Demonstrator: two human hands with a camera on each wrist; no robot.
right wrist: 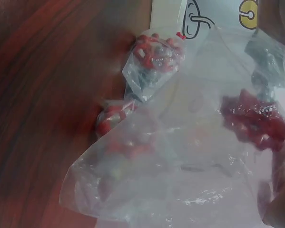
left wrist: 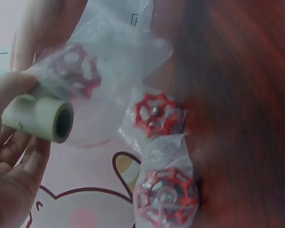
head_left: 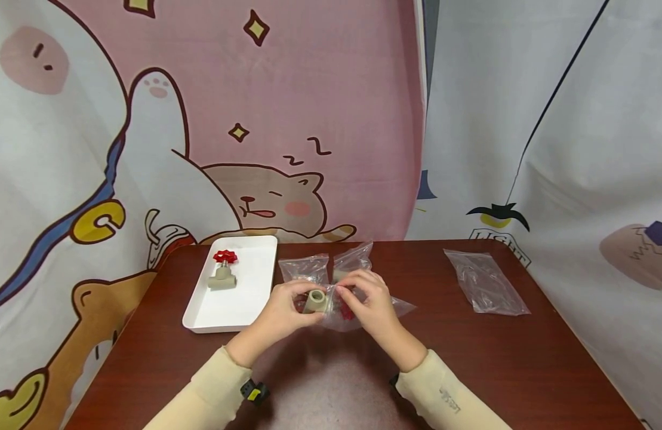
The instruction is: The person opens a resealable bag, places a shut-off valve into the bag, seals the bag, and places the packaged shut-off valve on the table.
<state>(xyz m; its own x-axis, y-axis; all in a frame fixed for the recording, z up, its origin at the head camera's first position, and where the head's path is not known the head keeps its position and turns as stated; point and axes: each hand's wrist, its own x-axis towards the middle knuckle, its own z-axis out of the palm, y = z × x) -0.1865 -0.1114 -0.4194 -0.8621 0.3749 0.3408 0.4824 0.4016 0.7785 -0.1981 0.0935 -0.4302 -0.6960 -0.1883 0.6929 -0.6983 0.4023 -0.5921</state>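
Observation:
My left hand [head_left: 284, 309] grips the beige pipe body of a valve [head_left: 316, 301], thumb on the near side. In the left wrist view its round open end [left wrist: 62, 122] sticks out bare past the fingers. The valve's red handwheel [right wrist: 256, 122] shows through a clear plastic bag [right wrist: 190, 185]. At the bag's upper edge, beside the valve body, my right hand [head_left: 369, 301] pinches the film between thumb and fingers. The loose end of the bag spreads out to the right below that hand.
On the left stands a white tray [head_left: 245, 316] with an unwrapped valve [head_left: 223, 276] lying in it. Just beyond the hands are two more bagged valves with red handwheels [left wrist: 155, 115]. A flat clear bag [head_left: 487, 283] lies at the table's right. Printed curtains hang behind the table.

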